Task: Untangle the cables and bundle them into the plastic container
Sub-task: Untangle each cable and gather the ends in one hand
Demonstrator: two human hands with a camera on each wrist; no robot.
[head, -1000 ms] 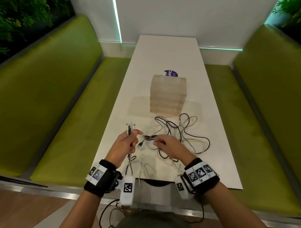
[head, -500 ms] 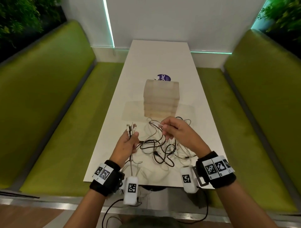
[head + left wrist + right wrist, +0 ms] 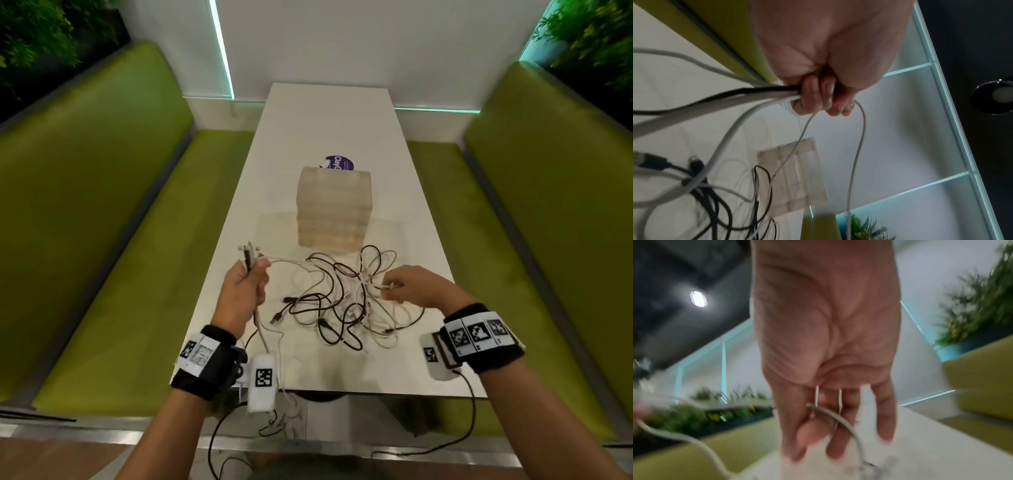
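Café booth: green benches (image 3: 102,212), table (image 3: 329,130)

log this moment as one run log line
left hand: grips gathered cable ends | right hand: pinches white cable | tangle: on table | plastic container: beyond tangle

Cables (image 3: 339,301): a mixed set of thin black and white leads, lying in a loose tangle of overlapping loops on the near part of the table. Several connector ends are gathered upright at the left of the tangle, raised off the surface.

Plastic container (image 3: 334,209): translucent, ribbed, box-shaped, standing upright just beyond the tangle, on the far side.
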